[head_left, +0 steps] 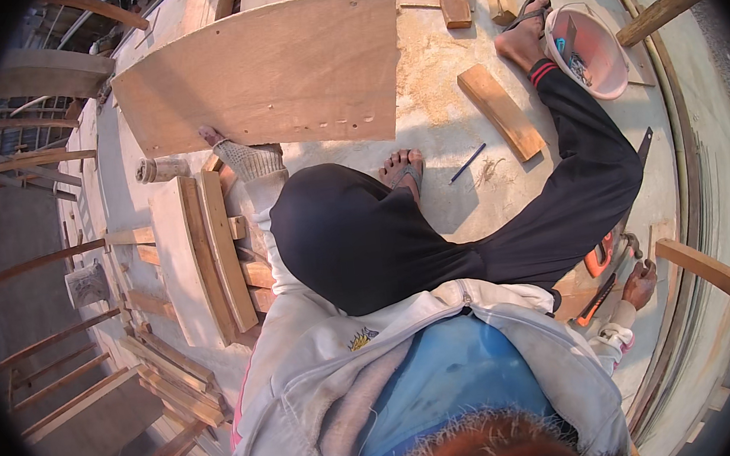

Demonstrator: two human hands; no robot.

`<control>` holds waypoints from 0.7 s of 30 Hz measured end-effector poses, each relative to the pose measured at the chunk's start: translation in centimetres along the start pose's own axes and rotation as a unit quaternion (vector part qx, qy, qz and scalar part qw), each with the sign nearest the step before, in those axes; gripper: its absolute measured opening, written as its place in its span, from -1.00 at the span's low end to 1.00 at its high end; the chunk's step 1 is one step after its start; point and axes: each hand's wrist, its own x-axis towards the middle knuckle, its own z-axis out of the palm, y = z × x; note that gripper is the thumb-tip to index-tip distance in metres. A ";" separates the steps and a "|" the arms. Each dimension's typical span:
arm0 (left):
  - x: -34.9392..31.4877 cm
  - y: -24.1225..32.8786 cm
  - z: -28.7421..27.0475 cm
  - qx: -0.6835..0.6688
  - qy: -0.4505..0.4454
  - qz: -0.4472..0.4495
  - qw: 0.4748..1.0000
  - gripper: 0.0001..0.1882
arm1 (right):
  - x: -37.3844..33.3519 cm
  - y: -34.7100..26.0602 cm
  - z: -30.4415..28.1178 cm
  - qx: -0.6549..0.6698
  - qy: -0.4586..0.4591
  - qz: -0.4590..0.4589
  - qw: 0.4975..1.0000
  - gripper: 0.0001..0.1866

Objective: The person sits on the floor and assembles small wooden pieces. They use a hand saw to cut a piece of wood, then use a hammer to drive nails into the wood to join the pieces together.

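A broad plywood panel (pixel 261 76) with one curved edge is tilted up in front of me. My left hand (pixel 246 158), in a knitted glove with bare fingertips, is closed on its near left edge; the thumb lies on the face and the other fingers are hidden behind. Far to my right, beside my hip, my right hand (pixel 640 285) is closed at a hammer (pixel 633 245), whose metal head shows just beyond the fingers. Close by lie a handsaw with an orange handle (pixel 598 257) and a slim orange-and-black tool (pixel 597 300).
A wood block (pixel 501 112) and a blue pencil (pixel 468 163) lie on the dusty floor between my feet. A pink bucket (pixel 597 56) with small items stands by my right foot. Stacked boards (pixel 186 261) are at my left. A timber post (pixel 663 9) juts in at right.
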 end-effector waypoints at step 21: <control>-1.4 -4.3 10.6 0.121 -0.023 -0.103 0.987 -0.54 | -8.4 -40.8 12.3 -0.007 -0.331 -0.399 0.855 -0.34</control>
